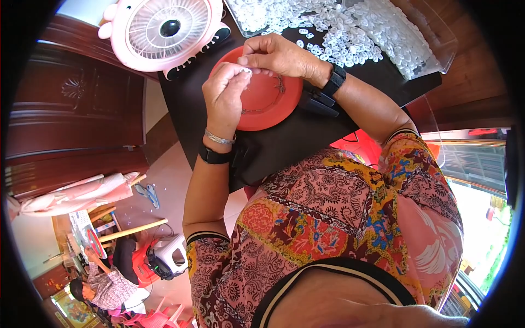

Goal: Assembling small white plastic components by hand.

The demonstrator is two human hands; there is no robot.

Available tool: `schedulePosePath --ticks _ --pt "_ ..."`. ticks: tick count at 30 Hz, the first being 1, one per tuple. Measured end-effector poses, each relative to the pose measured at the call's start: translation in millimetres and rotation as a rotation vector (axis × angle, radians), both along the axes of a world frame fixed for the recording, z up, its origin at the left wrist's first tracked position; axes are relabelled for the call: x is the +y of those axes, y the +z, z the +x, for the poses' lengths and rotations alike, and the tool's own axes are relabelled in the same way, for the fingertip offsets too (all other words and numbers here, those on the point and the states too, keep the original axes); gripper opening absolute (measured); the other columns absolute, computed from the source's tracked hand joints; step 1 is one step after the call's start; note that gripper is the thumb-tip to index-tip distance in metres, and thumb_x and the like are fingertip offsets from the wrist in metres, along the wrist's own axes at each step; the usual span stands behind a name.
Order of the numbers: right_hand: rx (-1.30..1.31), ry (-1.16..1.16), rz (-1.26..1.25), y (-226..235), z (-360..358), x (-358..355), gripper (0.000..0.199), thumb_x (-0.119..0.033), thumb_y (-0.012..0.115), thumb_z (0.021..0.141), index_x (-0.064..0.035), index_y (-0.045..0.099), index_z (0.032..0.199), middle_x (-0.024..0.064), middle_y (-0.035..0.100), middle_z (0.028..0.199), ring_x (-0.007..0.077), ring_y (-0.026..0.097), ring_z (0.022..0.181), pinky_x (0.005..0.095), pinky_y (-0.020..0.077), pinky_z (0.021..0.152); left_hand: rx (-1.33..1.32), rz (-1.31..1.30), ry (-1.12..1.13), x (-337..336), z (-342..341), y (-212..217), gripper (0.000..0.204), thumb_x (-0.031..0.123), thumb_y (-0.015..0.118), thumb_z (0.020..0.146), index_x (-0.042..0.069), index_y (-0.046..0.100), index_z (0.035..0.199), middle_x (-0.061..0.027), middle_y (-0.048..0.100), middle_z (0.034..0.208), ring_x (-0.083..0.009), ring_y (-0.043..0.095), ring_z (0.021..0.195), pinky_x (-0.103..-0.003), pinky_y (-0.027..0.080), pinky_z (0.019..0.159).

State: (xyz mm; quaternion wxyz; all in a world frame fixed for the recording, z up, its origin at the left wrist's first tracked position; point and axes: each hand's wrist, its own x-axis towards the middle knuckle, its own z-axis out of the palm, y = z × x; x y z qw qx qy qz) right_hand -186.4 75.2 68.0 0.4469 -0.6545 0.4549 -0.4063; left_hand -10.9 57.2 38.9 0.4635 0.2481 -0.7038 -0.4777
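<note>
Over a round red plate, my two hands meet close together. My left hand is closed, with a small whitish plastic piece pinched between thumb and fingers. Right beside it, my right hand has thumb and index finger pressed together near that piece. Whatever sits in the right pinch is too small to make out. Thin dark bits lie along the plate's right side and near edge. The fingers cover part of the plate's far side.
A black table carries the plate. Beyond it lie many clear oval plastic pieces, some spilling from a transparent tray. A pink fan stands at far left. Another person sits at lower left near a white stool.
</note>
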Motion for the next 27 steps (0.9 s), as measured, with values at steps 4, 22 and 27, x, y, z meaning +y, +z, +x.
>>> schedulePosePath --ticks 4,22,27 --pt "0.029 0.036 -0.018 1 -3 -1 0.022 -0.024 0.057 0.093 -0.0059 0.059 0.081 -0.0055 0.051 0.066 0.0017 0.045 0.057 0.0173 0.0376 0.052 0.168 0.308 -0.110 0 4 4 0.013 0.006 0.055 0.084 -0.005 0.061 0.082 -0.0068 0.061 0.076 -0.0123 0.056 0.063 -0.025 0.044 0.063" --pt "-0.075 0.098 -0.101 14 -2 6 0.018 -0.020 0.059 0.093 -0.0028 0.063 0.094 -0.0025 0.061 0.080 0.0049 0.055 0.075 0.0210 0.0467 0.069 0.089 0.189 -0.011 11 3 10 0.015 0.013 0.052 0.091 0.001 0.058 0.084 -0.0016 0.056 0.072 -0.0069 0.052 0.063 -0.021 0.041 0.057" --pt "-0.050 0.122 -0.147 13 -3 6 0.017 -0.019 0.058 0.093 -0.0024 0.062 0.094 -0.0021 0.061 0.080 0.0053 0.055 0.075 0.0217 0.0473 0.070 0.087 0.183 0.002 12 2 10 0.015 0.012 0.052 0.090 0.001 0.057 0.083 -0.0010 0.055 0.071 -0.0065 0.051 0.062 -0.020 0.041 0.056"
